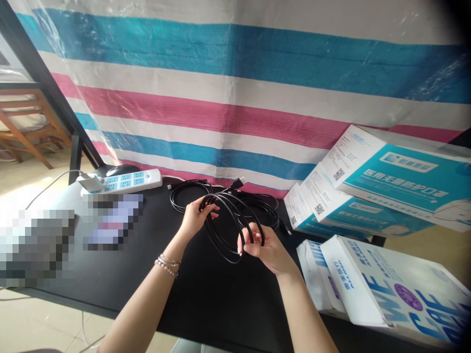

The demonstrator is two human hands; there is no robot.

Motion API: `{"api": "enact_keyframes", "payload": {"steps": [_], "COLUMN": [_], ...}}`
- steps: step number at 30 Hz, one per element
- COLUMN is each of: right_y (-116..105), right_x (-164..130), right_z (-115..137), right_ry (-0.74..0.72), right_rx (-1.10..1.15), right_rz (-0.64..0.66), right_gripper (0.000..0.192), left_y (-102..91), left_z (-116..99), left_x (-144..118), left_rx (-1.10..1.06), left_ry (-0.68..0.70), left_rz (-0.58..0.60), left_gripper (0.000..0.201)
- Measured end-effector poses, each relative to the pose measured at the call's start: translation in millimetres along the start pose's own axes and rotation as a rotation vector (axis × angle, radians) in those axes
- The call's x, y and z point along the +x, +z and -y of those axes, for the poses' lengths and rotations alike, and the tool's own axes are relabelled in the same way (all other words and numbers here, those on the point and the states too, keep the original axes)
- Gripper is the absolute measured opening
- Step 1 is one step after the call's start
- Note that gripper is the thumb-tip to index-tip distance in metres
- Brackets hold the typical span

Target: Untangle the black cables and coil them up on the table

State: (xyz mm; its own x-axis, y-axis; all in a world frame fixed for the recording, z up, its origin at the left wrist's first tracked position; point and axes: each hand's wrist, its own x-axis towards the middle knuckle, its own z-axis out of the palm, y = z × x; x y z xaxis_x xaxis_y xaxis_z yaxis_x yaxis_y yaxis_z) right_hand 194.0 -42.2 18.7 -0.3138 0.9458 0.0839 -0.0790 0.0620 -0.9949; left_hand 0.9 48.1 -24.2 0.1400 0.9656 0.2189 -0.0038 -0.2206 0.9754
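Note:
Between my two hands hangs a loosely coiled black cable [228, 210], its loops fanned apart above the desk. My left hand [196, 215] is closed on the coil's left side, thumb and fingers pinching it. On the right, my right hand [263, 246] has its fingers curled around several loops. A cable plug [235, 184] with a pale metal tip shows just behind the coil; whether it belongs to the held cable I cannot tell. More black cable coils [184, 189] lie on the desk behind my hands, partly hidden by the held loops.
A white power strip [136, 180] with a plugged-in adapter sits at the back left, by a dark mouse [121, 169]. Blue-white mask boxes [368, 196] and white cartons [386, 289] stand at the right. A striped sheet [221, 88] hangs behind the black desk [147, 274].

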Motion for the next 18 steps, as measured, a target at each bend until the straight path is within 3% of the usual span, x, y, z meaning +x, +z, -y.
{"api": "enact_keyframes", "payload": {"steps": [7, 11, 18], "right_y": [0.5, -2.0, -2.1], "right_x": [0.5, 0.5, 1.2], "right_z": [4.2, 1.5, 2.0], "right_ry": [-0.005, 0.008, 0.004], "right_rx": [0.087, 0.182, 0.213], "right_rz": [0.155, 0.157, 0.093], "right_gripper": [0.036, 0.055, 0.056], "left_y": [1.1, 2.0, 1.0], "left_z": [-5.5, -8.2, -7.8], "left_x": [0.2, -0.9, -1.2], "left_rx": [0.024, 0.017, 0.025], "left_ry": [0.049, 0.045, 0.037], "left_rz": [-0.051, -0.081, -0.096], "left_gripper": [0.023, 0.028, 0.036]}}
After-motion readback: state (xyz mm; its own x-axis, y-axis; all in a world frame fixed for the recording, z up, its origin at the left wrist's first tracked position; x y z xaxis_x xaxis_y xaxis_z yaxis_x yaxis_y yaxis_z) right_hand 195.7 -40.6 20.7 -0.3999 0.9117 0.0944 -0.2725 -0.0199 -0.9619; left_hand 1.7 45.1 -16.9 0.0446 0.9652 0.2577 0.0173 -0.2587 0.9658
